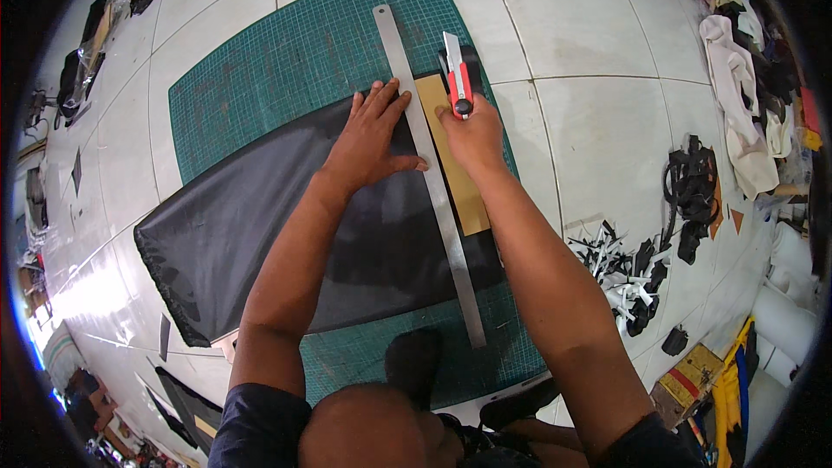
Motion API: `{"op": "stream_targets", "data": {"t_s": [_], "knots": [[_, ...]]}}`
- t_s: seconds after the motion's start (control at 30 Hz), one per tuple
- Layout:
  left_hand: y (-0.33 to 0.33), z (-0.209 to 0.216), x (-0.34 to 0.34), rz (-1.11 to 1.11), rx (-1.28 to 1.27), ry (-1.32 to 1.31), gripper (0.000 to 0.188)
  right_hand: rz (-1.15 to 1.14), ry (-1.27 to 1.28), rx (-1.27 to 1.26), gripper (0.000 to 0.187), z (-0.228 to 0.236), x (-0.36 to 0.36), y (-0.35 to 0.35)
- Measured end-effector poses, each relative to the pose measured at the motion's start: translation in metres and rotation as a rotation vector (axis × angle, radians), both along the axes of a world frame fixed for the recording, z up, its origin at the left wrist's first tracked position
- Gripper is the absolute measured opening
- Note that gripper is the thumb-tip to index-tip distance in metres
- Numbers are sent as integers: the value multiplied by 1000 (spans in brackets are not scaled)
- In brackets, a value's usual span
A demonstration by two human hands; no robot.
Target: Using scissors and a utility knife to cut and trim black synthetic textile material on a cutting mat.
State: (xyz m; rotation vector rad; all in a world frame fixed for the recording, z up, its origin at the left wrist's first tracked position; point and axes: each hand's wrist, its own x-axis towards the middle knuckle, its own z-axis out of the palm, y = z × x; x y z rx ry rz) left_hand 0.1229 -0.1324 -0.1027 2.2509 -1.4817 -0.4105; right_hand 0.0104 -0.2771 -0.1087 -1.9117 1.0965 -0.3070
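Note:
My left hand lies flat with its fingers spread on black fabric, its thumb and fingertips touching a long steel ruler. My right hand is closed around a red utility knife, whose blade points away from me, above the far end of a tan card strip. That strip lies on the fabric along the ruler's right side. Beneath everything is a green cutting mat with grid lines. A small dark object sits partly hidden behind the knife.
White floor tiles surround the mat. To the right are a pile of black and white scraps, a black strapped item and a worn yellow box. White rolls stand farther right. A dark-covered foot rests on the mat's near edge.

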Motion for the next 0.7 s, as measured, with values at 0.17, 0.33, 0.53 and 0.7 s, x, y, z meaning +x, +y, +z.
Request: {"op": "stream_targets", "data": {"t_s": [0.17, 0.33, 0.53, 0.7], "knots": [[-2, 3, 0, 16, 42, 34, 108, -1, -28, 47, 28, -1, 0, -2], [-2, 4, 1, 14, 42, 48, 108, -4, -38, 27, 28, -7, 0, -2], [1, 5, 0, -2, 24, -23, 106, 20, -3, 33, 29, -3, 2, 1], [-8, 3, -5, -31, 51, -50, 109, -29, 20, 25, 28, 4, -4, -10]]}}
